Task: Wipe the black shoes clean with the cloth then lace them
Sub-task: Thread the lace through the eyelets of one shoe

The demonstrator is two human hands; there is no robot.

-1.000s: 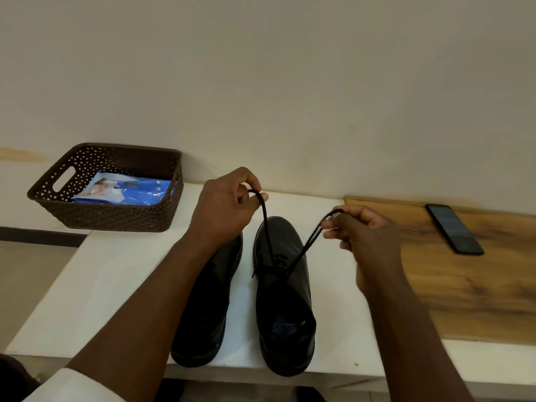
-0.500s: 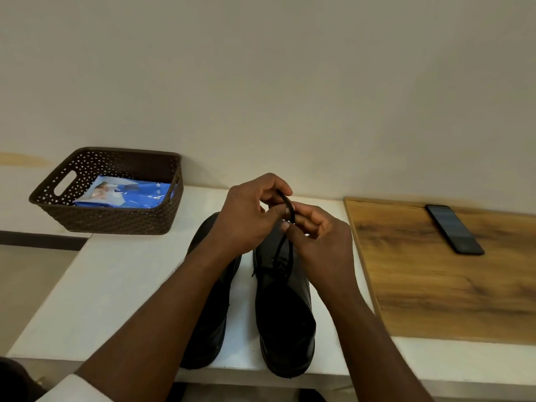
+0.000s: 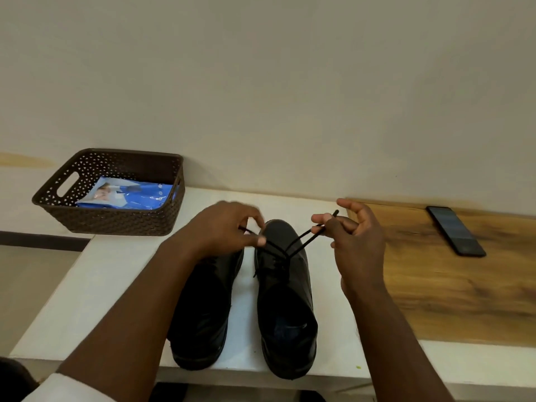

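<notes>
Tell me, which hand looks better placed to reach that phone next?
The right hand, probably. It is beside the wooden board where the phone lies; the left hand is across the shoes. Both pinch the lace.

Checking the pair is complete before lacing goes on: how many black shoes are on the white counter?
2. One black leather shoe lies under the left forearm; the other black leather shoe sits just right of it, its lace ends held by both hands. None seems hidden.
</notes>
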